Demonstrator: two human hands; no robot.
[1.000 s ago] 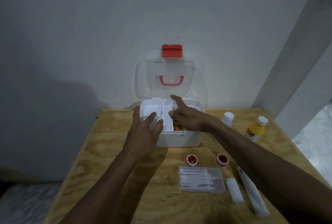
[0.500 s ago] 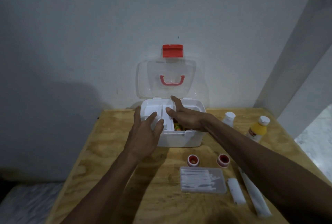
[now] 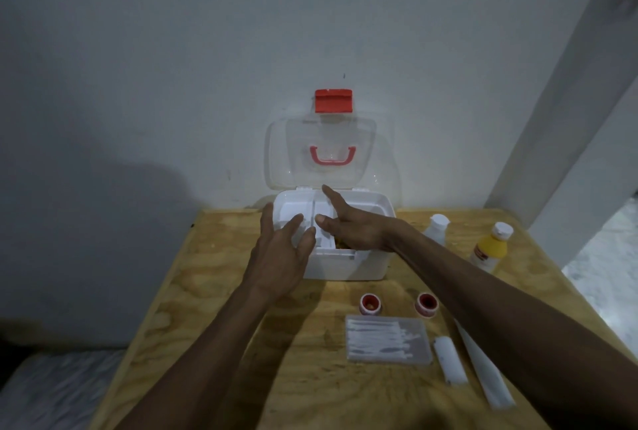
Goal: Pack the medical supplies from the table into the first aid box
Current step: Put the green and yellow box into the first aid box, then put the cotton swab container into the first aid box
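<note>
Your left hand point(image 3: 281, 257) sits at about nine o'clock of the first aid box point(image 3: 340, 265), fingers spread and empty, the palm against the box's left front corner. That looks like bracing, so the box does not slide on the plywood table point(image 3: 214, 277) while the other hand works inside.

The box stands at the table's twelve o'clock edge, against the wall. Its clear lid point(image 3: 322, 153) is swung up and leans back on the wall, which is why it stays open with the red latch point(image 3: 333, 101) on top and the red handle point(image 3: 332, 155) facing you. A white divided tray point(image 3: 291, 210) rests in the top of the box.

Your right hand point(image 3: 352, 227) reaches across the tray, flat and open, gripping nothing. Something orange and green shows just beneath it, in the gap beside the tray. Whether you are shifting the tray or pressing it down cannot be told.

The remaining supplies wait near you, laid out within easy reach. At six o'clock of the box stand two red-capped jars point(image 3: 370, 303); behind them lies a clear case of cotton swabs point(image 3: 388, 340), then two white wrapped packets point(image 3: 450, 359). At three o'clock of the box stand a white bottle point(image 3: 435, 229) and a yellow bottle point(image 3: 490, 250), upright so they cannot roll. Most of the packing is not yet done.
</note>
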